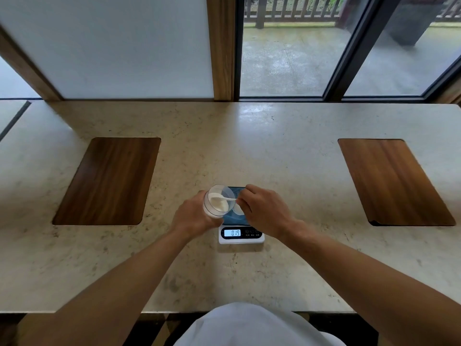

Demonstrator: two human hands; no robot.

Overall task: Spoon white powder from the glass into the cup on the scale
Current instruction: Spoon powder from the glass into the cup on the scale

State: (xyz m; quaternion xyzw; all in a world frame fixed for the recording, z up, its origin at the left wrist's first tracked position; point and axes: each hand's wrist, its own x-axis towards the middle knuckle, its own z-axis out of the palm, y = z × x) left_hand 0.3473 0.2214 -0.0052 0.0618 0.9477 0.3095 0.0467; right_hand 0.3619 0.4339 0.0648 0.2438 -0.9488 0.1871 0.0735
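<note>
Two hands at work, both closed on something. Our right hand (264, 211) pinches the handle of a small white spoon (225, 198) between thumb and fingertips; the bowl end reaches into the mouth of the glass (217, 201). Our left hand (193, 216) wraps around the glass from below and to the left, holding it tilted so its open mouth faces up and toward the right hand, lifted off the counter and hanging over the left edge of the scale (241, 233).

The glass is clear and cylindrical. White powder (219, 203) banked against its lower side looks fine and soft, with a smooth slumped surface. Just right of the glass, partly hidden by the right hand, sits the cup (238, 209) on the scale's dark glossy platform; only a pale rounded sliver shows, so we cannot tell how full it is.

The scale's white plastic front carries a lit display that appears to read 019, which we take as some powder already transferred. We judge this mid-task: another scoop being loaded, carry and tip still ahead.

Beyond lies the mottled beige stone counter (249, 146), matte with a faint sheen.
</note>
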